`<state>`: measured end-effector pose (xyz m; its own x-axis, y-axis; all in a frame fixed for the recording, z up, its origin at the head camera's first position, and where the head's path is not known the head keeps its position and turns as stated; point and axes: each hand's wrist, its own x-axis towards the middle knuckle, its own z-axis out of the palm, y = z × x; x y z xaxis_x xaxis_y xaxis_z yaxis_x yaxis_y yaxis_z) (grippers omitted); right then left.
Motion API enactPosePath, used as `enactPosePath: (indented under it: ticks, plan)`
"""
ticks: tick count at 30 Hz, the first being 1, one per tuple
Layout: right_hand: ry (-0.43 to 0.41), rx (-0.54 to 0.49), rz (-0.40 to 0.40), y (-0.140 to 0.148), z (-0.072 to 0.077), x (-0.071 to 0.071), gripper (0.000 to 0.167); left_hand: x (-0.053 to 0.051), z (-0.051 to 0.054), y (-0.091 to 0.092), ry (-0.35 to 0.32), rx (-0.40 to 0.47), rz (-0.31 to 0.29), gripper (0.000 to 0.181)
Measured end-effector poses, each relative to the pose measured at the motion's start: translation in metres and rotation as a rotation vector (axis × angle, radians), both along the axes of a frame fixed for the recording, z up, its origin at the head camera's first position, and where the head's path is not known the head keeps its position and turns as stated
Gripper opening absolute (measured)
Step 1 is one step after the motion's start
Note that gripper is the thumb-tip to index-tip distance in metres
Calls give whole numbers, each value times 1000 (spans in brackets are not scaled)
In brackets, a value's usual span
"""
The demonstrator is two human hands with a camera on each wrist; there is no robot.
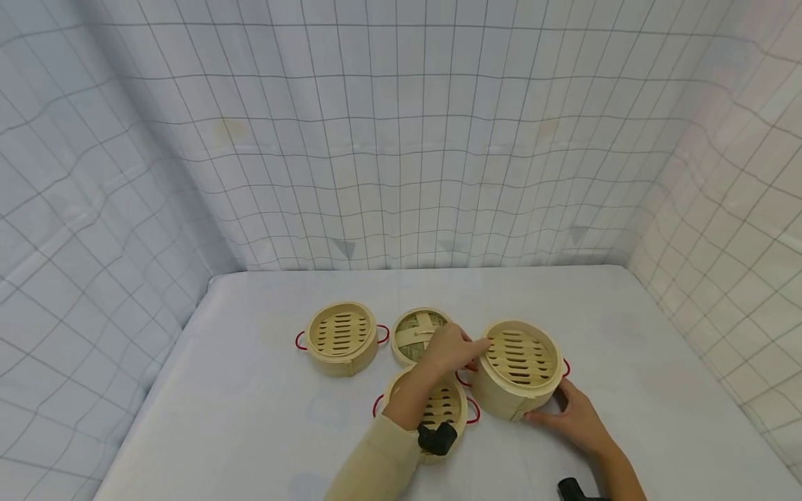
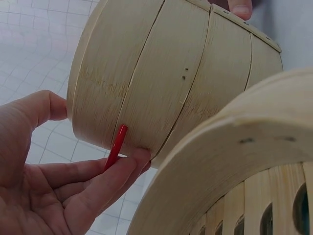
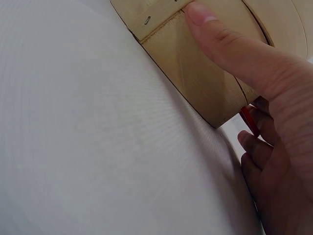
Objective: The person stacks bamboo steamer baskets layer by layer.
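Observation:
A tall round bamboo steamer, its wall crossed by seams, stands at the right of the group with its slatted inside facing up. My left hand holds its left side. In the left wrist view, the thumb touches the rim while the fingers bend around a red side handle. On the lower right side, my right hand grips the steamer low down. Its thumb presses the wall in the right wrist view, and the other fingers curl by another red handle.
A slatted steamer tier with red handles lies under my left forearm. Behind it sits a woven bamboo lid, partly hidden by the left hand. Another slatted tier stands farther left on the white table. Gridded white curtains surround the table.

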<state>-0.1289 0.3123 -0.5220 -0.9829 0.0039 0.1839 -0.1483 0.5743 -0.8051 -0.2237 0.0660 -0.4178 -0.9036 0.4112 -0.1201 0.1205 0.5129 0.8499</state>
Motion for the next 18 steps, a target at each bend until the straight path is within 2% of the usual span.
enactPosePath:
  ticks: [4, 7, 10, 14, 18]
  plan:
    - [-8, -2, 0, 0, 1, -1, 85, 0, -1, -2, 1, -16, -8, 38]
    - [-19, -8, 2, 0, 0, -1, 86, 3, 1, -6, 33, -52, -10, 43]
    - [-31, -20, 3, 0, -1, 0, 88, 5, 7, -14, 76, -60, -5, 49]
    - [-33, -43, 8, 0, 0, 0, 88, 7, 20, -36, 107, 1, 6, 48]
    - [-35, -34, 11, -1, 1, 0, 88, 6, 28, -70, 124, 63, 38, 48]
